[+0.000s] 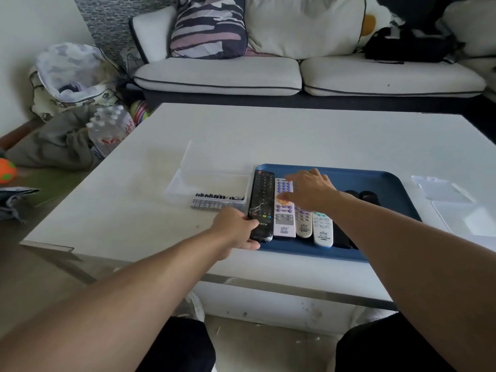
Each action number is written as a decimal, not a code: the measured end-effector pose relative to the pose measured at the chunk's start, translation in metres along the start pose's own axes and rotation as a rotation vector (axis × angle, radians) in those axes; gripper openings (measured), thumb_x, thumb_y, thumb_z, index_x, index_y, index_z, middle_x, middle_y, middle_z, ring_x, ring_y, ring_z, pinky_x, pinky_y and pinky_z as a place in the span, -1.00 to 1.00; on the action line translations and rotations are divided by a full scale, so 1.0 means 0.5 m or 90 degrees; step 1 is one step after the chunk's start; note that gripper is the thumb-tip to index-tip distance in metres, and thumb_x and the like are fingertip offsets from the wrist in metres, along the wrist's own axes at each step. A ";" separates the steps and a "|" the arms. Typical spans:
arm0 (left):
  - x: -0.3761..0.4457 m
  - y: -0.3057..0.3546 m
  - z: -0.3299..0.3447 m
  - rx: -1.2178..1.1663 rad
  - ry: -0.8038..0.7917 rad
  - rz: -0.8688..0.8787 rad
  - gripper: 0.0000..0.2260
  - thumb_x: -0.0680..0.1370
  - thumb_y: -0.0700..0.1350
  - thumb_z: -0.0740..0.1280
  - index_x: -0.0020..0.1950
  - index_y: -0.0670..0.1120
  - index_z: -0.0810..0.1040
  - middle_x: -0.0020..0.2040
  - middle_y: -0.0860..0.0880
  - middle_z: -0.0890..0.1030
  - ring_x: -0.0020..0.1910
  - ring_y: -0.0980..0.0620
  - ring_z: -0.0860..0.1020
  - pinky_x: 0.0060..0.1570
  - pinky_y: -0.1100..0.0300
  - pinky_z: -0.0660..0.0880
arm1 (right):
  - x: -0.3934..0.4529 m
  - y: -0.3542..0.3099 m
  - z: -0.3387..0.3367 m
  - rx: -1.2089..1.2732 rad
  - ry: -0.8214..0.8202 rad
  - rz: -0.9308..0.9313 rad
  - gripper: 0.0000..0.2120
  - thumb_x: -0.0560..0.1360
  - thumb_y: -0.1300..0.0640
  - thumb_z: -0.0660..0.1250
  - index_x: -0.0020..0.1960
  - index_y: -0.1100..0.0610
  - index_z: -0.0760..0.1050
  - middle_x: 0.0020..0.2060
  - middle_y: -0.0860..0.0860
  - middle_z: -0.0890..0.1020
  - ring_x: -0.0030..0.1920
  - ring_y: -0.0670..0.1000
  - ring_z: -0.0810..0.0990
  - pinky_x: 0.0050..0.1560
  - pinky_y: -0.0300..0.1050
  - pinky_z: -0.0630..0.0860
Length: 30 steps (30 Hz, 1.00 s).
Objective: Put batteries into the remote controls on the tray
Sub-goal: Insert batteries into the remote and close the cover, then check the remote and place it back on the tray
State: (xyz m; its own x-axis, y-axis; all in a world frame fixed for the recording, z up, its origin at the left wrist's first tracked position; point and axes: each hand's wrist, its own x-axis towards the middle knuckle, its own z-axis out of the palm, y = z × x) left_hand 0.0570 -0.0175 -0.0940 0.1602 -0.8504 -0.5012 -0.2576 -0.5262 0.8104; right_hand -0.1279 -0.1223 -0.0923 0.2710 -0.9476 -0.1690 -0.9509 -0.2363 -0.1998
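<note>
Already black remote (261,205) in left hand (234,229)

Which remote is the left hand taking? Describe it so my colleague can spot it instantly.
On the white table sits a blue tray with a row of remotes. The one the left hand grips is the black remote at the row's left end, beside the battery box. It is the longest, and its neighbours are white or grey.

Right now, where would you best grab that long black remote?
Take the black remote near its bottom end, from the left: it lies at the tray's left edge with a white remote close on its right. The left hand grips there.
</note>
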 end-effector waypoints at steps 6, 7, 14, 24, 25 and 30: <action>0.008 -0.005 -0.005 0.121 0.000 0.060 -0.76 0.58 -0.18 0.41 0.14 -0.34 0.60 -0.13 -0.17 0.70 -0.20 -0.11 0.73 -0.01 -0.03 0.66 | 0.028 0.009 0.024 0.069 -0.020 0.004 -0.44 0.52 -0.33 0.27 0.45 -0.14 0.38 0.39 -0.01 0.43 0.42 0.14 0.26 0.31 0.16 0.26; 0.009 -0.005 -0.005 0.138 -0.008 0.063 -0.75 0.57 -0.18 0.43 0.15 -0.33 0.60 -0.16 -0.16 0.70 -0.26 -0.10 0.73 0.02 -0.04 0.66 | 0.030 0.013 0.024 0.080 -0.024 0.005 -0.45 0.52 -0.33 0.28 0.43 -0.14 0.40 0.35 -0.01 0.47 0.40 0.15 0.28 0.30 0.16 0.27; 0.018 -0.011 -0.008 0.223 0.021 0.121 -0.79 0.55 -0.21 0.41 0.13 -0.22 0.48 -0.33 -0.21 0.66 -0.31 -0.09 0.72 0.05 -0.11 0.63 | 0.036 0.029 0.026 0.165 -0.056 0.023 -0.29 0.44 -0.36 0.36 0.50 -0.12 0.27 0.13 -0.08 0.51 0.37 0.07 0.32 0.35 0.19 0.36; -0.004 0.001 -0.001 0.488 0.070 0.218 -0.65 0.50 0.05 0.38 0.27 0.11 0.47 0.06 0.12 0.56 0.07 0.02 0.53 -0.01 0.11 0.41 | 0.036 0.024 0.007 0.003 -0.105 0.005 -0.21 0.34 -0.51 0.29 0.42 -0.08 0.39 0.35 0.05 0.40 0.44 0.18 0.24 0.37 0.21 0.26; -0.004 0.002 0.001 0.499 0.063 0.218 -0.62 0.49 0.06 0.39 0.30 0.11 0.46 0.09 0.11 0.56 0.08 0.01 0.53 -0.02 0.11 0.41 | 0.033 0.022 0.005 0.001 -0.100 0.004 -0.16 0.32 -0.52 0.30 0.45 -0.07 0.37 0.38 0.05 0.39 0.46 0.18 0.22 0.39 0.22 0.24; -0.005 0.003 0.003 0.524 0.045 0.223 -0.54 0.50 0.03 0.43 0.38 0.08 0.41 0.10 0.09 0.53 0.11 0.00 0.53 0.03 0.09 0.45 | 0.022 0.009 -0.015 0.095 -0.043 0.004 -0.21 0.25 -0.43 0.46 0.34 -0.04 0.39 0.25 -0.01 0.48 0.37 0.08 0.30 0.33 0.12 0.30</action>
State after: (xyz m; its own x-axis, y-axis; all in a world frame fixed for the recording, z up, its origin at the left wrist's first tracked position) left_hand 0.0547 -0.0162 -0.0921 -0.0052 -0.9745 -0.2245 -0.9002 -0.0932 0.4254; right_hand -0.1304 -0.1353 -0.0877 0.2791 -0.9312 -0.2344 -0.9213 -0.1908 -0.3389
